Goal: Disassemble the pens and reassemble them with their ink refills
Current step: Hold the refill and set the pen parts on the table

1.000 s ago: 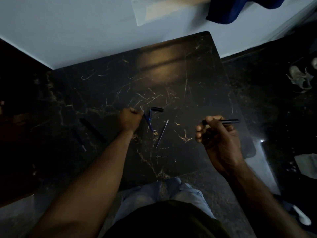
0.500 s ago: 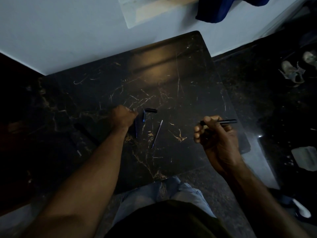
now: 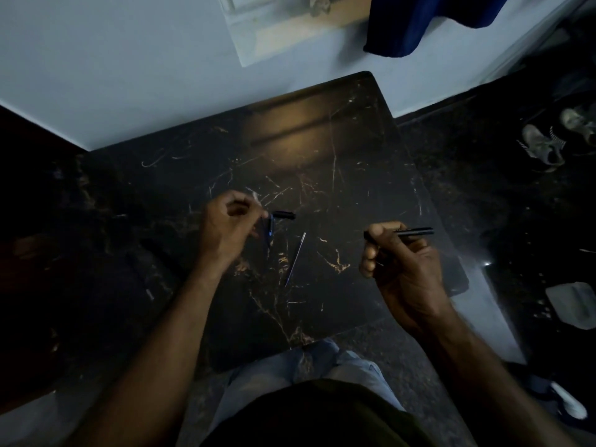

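Note:
My left hand [image 3: 230, 225] is curled over the middle of the black marble table [image 3: 338, 175]. Its fingertips pinch a thin blue pen part [image 3: 270, 234] that points down toward the table, and a pale blurred streak shows at the knuckles. A short black cap [image 3: 284, 215] lies just right of that hand. A slim ink refill [image 3: 296, 259] lies loose on the table between my hands. My right hand [image 3: 398, 266] holds a black pen barrel [image 3: 416, 232] level above the table's right side. Another dark pen [image 3: 146, 282] lies dimly to the left.
The table's far edge meets a pale wall [image 3: 129, 75], where a blue cloth [image 3: 419, 24] hangs. Shoes [image 3: 545, 146] and a grey object [image 3: 574, 304] lie on the dark floor to the right. My knees in jeans [image 3: 290, 369] sit under the near edge.
My left hand has risen slightly and turned, and the blue pen part now hangs more upright. The right hand keeps the black barrel in about the same place.

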Demonstrator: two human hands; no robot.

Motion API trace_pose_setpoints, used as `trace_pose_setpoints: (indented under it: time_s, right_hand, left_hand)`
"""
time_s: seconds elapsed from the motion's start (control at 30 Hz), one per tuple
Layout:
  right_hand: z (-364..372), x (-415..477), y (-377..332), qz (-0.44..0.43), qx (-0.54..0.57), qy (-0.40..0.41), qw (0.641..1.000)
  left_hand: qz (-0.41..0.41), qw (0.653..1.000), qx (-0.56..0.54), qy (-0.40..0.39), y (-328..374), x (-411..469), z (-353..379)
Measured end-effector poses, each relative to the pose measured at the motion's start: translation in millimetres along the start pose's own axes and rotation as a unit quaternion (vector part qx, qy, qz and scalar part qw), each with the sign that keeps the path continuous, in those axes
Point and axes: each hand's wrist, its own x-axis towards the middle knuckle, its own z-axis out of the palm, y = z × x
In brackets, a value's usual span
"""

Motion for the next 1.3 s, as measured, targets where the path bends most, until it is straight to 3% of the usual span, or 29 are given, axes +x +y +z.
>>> trace_pose_setpoints:
  time_s: [0.1,0.27,0.47,0.67,1.3]
  right_hand:
    - [14,4,1,-0.003,0.0,-0.016,1.0]
    - [43,11,-2,-0.022,0.03,-0.083,0.996]
    - [67,8,-8,-0.05,0.013,-0.131,0.99]
    - [66,1,-8,-0.042,0.01,-0.131,0.99]
    - [59,2,-23,-0.061,-0.007,-0.121,0.991]
  left_hand:
    - [0.104,0.988,-0.074,-0.092,44,-43,-8]
    - [0.161,0.973,-0.059,-0.152,89,-75,-19]
    - [0.211,0.965,0.003,-0.157,107,-88,-28]
    - [0.229,0.96,0.063,-0.149,109,-93,-30]
    - [0.239,0.957,0.068,-0.149,116,-88,-26]
